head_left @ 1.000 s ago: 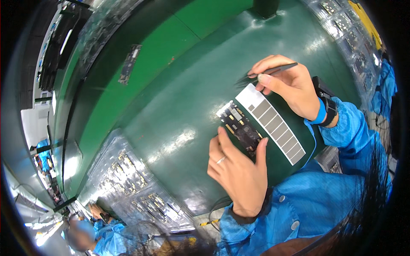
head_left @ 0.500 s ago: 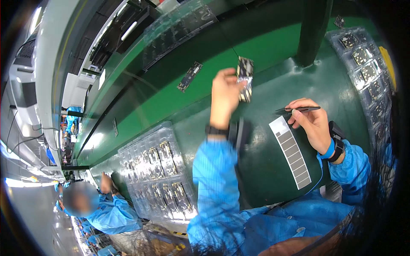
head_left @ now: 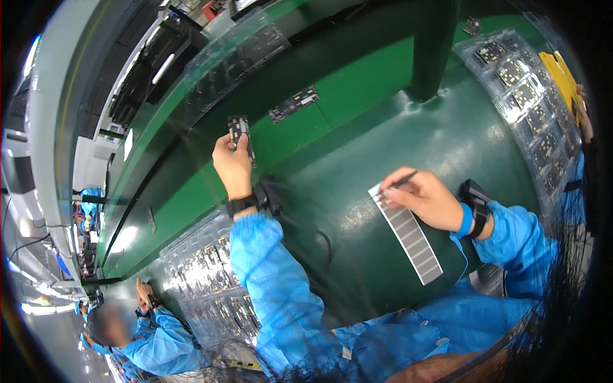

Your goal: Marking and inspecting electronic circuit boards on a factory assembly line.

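My left hand [head_left: 233,167] is reached out over the far side of the bench, its thumb and fingers closed on a narrow dark circuit board [head_left: 239,126]. Just right of it, a second circuit board [head_left: 294,105] lies on the bright green strip. My right hand [head_left: 429,199] grips dark tweezers [head_left: 405,179] at the top end of a white strip of grey rectangular labels [head_left: 416,247]. Fingers and tweezers partly cover that end, so I cannot tell whether the tips hold a label.
Clear plastic trays of circuit boards [head_left: 203,271] lie at left, and another tray [head_left: 535,118] curves along the right. A dark green post [head_left: 435,54] rises from the bench [head_left: 357,268]. A co-worker in a blue smock [head_left: 163,345] sits at left.
My left hand has moved left, let go of one circuit board on the green strip and taken hold of another. My right hand has come down onto the label strip. The view has shifted.
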The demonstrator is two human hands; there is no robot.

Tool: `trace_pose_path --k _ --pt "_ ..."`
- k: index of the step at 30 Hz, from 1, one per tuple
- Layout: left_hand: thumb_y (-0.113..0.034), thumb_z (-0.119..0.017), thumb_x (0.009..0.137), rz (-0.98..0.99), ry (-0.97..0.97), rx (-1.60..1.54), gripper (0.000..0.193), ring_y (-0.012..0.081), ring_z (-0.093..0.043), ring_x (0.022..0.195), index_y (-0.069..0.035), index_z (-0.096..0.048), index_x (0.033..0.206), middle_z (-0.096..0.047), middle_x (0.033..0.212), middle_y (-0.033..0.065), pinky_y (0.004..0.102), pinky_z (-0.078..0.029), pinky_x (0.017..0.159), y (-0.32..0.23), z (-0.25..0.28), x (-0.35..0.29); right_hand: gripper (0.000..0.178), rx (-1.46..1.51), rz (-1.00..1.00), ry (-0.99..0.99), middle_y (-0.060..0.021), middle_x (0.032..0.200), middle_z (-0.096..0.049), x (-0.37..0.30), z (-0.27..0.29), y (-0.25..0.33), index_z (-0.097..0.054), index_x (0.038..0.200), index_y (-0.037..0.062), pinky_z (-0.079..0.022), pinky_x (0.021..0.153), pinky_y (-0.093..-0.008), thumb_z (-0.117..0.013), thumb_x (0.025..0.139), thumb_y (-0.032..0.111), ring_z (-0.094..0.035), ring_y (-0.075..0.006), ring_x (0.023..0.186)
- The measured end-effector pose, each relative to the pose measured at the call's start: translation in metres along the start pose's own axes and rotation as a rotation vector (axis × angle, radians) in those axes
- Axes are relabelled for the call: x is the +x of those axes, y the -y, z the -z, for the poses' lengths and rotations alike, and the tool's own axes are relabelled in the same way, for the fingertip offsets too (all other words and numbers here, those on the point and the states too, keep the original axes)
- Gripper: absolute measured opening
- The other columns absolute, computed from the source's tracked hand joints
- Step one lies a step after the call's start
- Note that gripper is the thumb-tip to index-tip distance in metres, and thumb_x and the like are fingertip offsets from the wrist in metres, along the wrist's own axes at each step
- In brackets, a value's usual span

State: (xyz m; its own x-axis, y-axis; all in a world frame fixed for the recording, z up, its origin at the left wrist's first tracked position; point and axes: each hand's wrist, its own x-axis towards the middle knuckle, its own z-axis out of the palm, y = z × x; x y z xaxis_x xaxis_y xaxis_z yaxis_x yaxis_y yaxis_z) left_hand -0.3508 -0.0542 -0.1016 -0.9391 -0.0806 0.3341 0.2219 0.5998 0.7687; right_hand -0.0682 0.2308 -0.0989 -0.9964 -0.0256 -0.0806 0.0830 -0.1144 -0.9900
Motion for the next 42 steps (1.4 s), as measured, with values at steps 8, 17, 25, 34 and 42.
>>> trace_pose_path --k 8,17,25,34,42 --pt "0.0 -0.074 0.092 -0.014 0.442 -0.432 0.072 0.0127 -0.065 0.09 0.0 -0.038 0.154 -0.066 0.113 0.0122 0.026 -0.055 0.075 -0.083 -0.02 -0.19 0.025 0.001 0.13 -0.033 -0.0127 0.11 -0.07 0.065 0.031 0.014 -0.064 0.118 -0.003 -0.062 0.081 -0.0323 -0.064 0.104 0.018 -0.073 -0.0209 0.098" --pt "-0.02 -0.077 0.091 -0.344 0.382 0.3 0.068 0.0384 -0.045 0.139 0.0 -0.048 0.149 -0.042 0.153 0.0249 0.0586 -0.037 0.11 -0.137 -0.01 -0.239 0.021 -0.202 0.106 -0.154 -0.0076 0.088 -0.072 0.044 0.036 0.023 -0.066 0.1 -0.0013 -0.055 0.065 -0.0244 -0.076 0.096 0.017 -0.068 -0.011 0.075" --pt "-0.039 -0.07 0.096 -0.436 0.546 0.393 0.074 0.0363 -0.038 0.148 -0.001 -0.044 0.153 -0.038 0.163 0.0092 0.0667 -0.027 0.117 -0.128 -0.022 -0.244 0.02 -0.243 0.103 -0.173 -0.0065 0.083 -0.072 0.044 0.031 0.021 -0.067 0.098 -0.0012 -0.051 0.062 -0.0238 -0.077 0.095 0.015 -0.065 -0.0094 0.072" --pt "-0.043 -0.07 0.094 -0.398 0.551 0.463 0.078 0.0349 -0.038 0.149 0.0 -0.042 0.154 -0.038 0.163 0.0073 0.0667 -0.028 0.117 -0.135 -0.019 -0.242 0.02 -0.209 0.078 -0.154 -0.0096 0.083 -0.074 0.052 0.029 0.025 -0.068 0.096 -0.0032 -0.054 0.062 -0.024 -0.077 0.094 0.015 -0.068 -0.0097 0.072" --pt "-0.042 -0.07 0.095 -0.382 0.575 0.414 0.079 0.0349 -0.035 0.151 -0.001 -0.041 0.155 -0.037 0.164 0.0077 0.0668 -0.023 0.119 -0.132 -0.027 -0.243 0.022 -0.123 0.063 -0.173 -0.0104 0.09 -0.075 0.052 0.041 0.018 -0.068 0.096 -0.0034 -0.057 0.065 -0.0244 -0.077 0.095 0.017 -0.07 -0.0114 0.075"
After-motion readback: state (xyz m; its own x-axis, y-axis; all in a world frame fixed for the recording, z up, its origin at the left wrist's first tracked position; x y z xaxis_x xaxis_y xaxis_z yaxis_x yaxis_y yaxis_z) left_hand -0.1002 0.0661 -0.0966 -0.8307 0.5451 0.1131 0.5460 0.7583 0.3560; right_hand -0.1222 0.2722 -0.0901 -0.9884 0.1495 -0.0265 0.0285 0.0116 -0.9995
